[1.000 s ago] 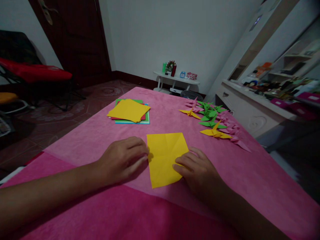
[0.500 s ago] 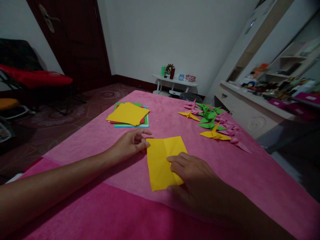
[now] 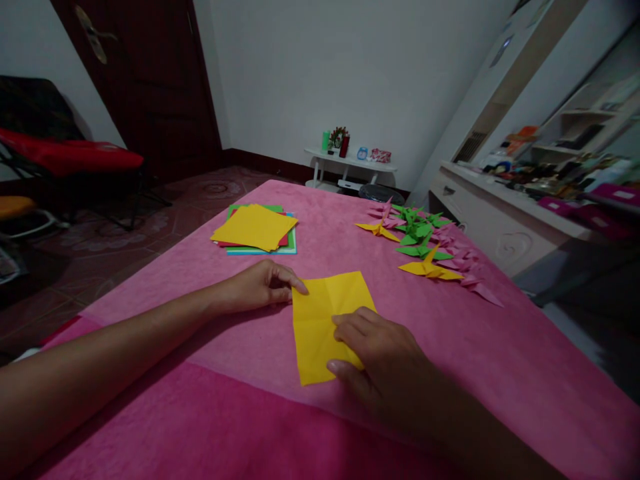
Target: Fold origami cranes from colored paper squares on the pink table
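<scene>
Pressing our open right hand flat on the yellow paper, we touch its corner with our loosely curled left hand.

Home room: wooden door, cluttered dresser, small side table.

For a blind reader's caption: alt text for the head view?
The left hand touches the far left corner of a yellow paper square on a pink tablecloth; the right hand rests on its right half. Beyond: stacked coloured sheets and folded cranes.
</scene>
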`<action>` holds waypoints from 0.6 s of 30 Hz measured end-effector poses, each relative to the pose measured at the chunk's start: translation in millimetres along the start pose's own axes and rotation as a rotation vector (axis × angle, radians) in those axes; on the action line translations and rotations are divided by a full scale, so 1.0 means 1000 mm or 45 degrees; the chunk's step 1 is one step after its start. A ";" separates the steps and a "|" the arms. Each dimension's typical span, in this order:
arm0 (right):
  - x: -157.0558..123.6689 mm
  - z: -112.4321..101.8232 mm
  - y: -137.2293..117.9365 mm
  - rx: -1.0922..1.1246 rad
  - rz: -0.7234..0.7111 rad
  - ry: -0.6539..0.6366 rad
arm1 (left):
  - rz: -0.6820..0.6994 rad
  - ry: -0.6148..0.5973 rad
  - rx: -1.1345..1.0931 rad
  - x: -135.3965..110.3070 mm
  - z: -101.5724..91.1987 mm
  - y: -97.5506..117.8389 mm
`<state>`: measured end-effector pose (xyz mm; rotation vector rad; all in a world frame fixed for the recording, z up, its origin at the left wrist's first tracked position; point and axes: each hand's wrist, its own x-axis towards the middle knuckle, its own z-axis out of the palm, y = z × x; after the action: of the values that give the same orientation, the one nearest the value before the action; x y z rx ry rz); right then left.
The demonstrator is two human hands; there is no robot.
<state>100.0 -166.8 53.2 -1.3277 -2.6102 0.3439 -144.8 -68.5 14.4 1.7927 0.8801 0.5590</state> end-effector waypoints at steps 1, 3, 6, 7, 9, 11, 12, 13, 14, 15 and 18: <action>0.002 0.001 0.004 0.023 0.011 0.046 | 0.026 0.011 0.066 0.000 0.000 0.001; 0.009 0.002 0.017 0.060 0.066 0.205 | 0.079 0.024 0.185 -0.001 -0.001 0.004; 0.022 0.004 0.044 0.055 0.212 0.493 | 0.131 0.017 0.283 -0.001 -0.001 0.007; 0.028 0.005 0.054 0.096 0.268 0.533 | 0.133 0.014 0.290 -0.001 -0.001 0.008; 0.039 0.009 0.073 0.295 0.405 0.523 | 0.127 0.017 0.299 -0.001 0.000 0.008; 0.051 0.013 0.088 0.593 0.503 0.467 | 0.130 0.024 0.320 -0.001 0.000 0.009; 0.057 0.014 0.094 0.738 0.535 0.439 | 0.133 0.024 0.333 -0.001 0.000 0.010; 0.062 0.015 0.098 0.867 0.561 0.428 | 0.134 0.027 0.343 -0.001 0.000 0.010; 0.067 0.015 0.100 0.988 0.585 0.414 | 0.128 0.032 0.346 -0.002 0.000 0.011; 0.071 0.014 0.102 1.090 0.599 0.397 | 0.117 0.038 0.342 -0.002 0.000 0.012; 0.075 0.009 0.101 1.238 0.603 0.327 | 0.069 0.071 0.313 -0.001 0.000 0.016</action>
<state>131.8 -49.2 19.8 -1.4074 -1.4941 1.2121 -140.5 -73.2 29.5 2.0363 0.9747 0.5574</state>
